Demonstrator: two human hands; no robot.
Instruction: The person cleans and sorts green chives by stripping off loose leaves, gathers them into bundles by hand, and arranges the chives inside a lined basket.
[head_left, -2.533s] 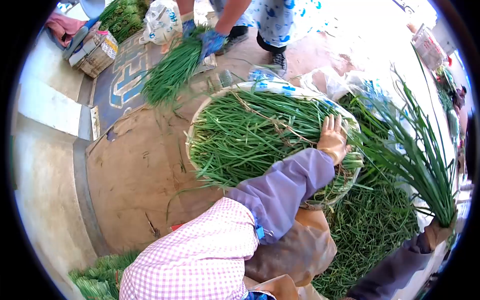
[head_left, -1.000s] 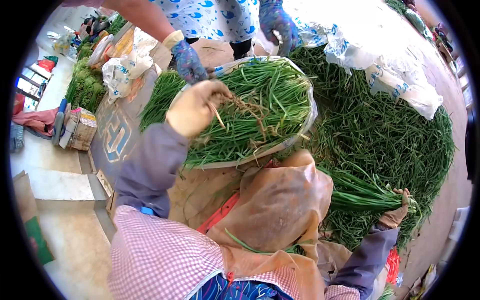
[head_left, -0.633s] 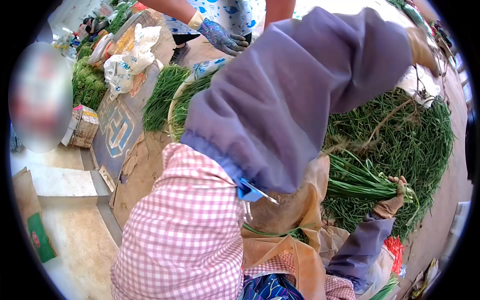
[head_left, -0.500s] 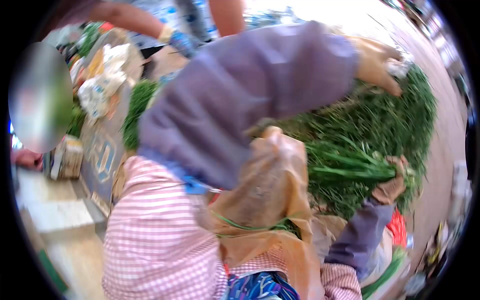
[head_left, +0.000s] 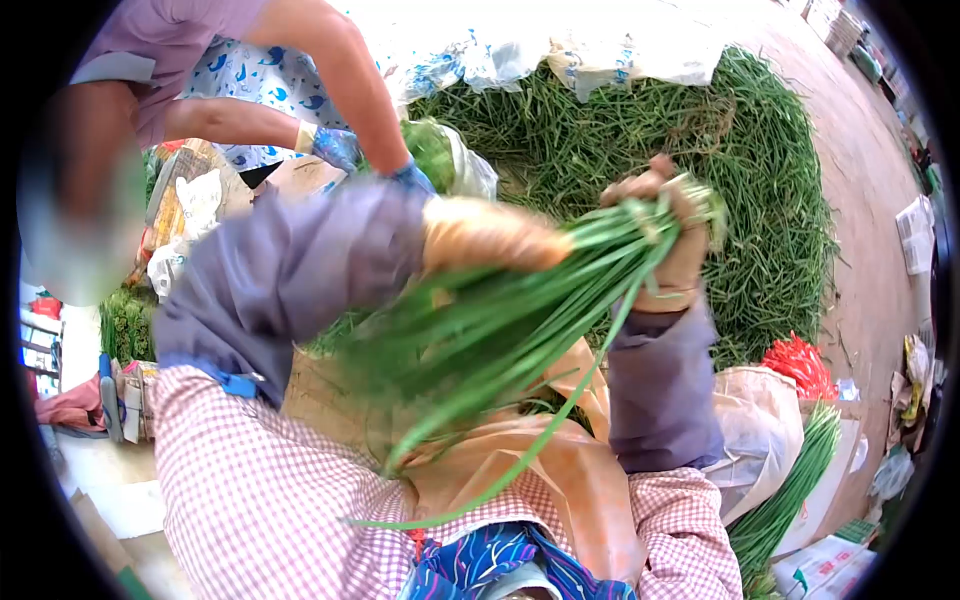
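Note:
My right hand, in a tan glove, grips a bunch of chives near its pale cut ends. The long green leaves fan out down and to the left, blurred at their tips. Over the upper side of the bunch lies my left hand, also gloved and smeared by motion; its fingers cannot be made out. Behind the bunch and below it, a tan plastic apron covers my lap. A wide heap of loose chives spreads beyond my hands.
At upper left, a co-worker's blue-gloved hands work near greens in a clear bag. Red ties lie at right, above a tied bundle of greens. Plastic sheeting edges the heap's far side.
My left hand has swung back from the heap's far right onto the bunch. My right hand has lifted the bunch up and left, off the heap. The camera view has shifted.

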